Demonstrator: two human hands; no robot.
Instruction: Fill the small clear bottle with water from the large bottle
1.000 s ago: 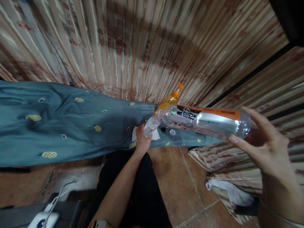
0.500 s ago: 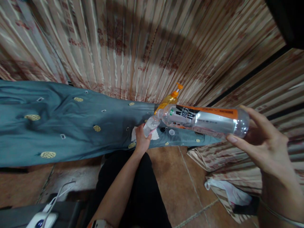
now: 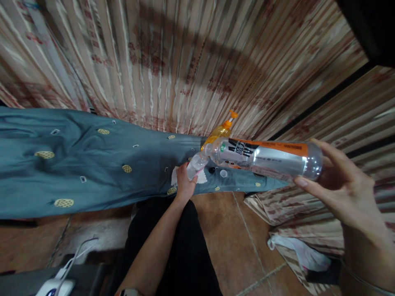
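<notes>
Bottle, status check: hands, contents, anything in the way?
Right hand tips bottle sideways. Left hand grips small cup at its mouth. Pump bottle behind.

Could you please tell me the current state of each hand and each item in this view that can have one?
right hand: gripping the base of the large bottle.
large bottle: uncapped, tipped on its side, mouth at the small container.
left hand: holding the small container.
small container: clear, open, tilted toward the bottle mouth.
bottle cap: off, lying on the blue cloth.
pump bottle: upright, orange pump on top.
blue cloth: spread out, wrinkled.
</notes>
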